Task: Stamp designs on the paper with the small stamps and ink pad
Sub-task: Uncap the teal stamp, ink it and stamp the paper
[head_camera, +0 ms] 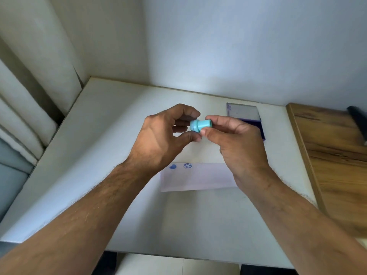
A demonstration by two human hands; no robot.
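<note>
1. While your right hand (236, 139) pinches the smooth turquoise stamp (200, 125) by its cylindrical handle, the piece lies sideways in the air above the tabletop (119, 120), flared base toward your left hand (166, 135).
2. Your left grip is narrow, fingertips curled round the base rim and touching it.
3. Below your wrists lies the pale rectangular paper (198, 177), flat, bearing a solid blue heart (173, 166) and a smiley outline (187, 165) near its far left corner.
4. Behind your right hand sits the ink pad (246, 116), its lid open, purple casing partly hidden by your fingers.
5. To the right, a wood-grain surface (333, 159) adjoins the matte white tabletop.
</note>
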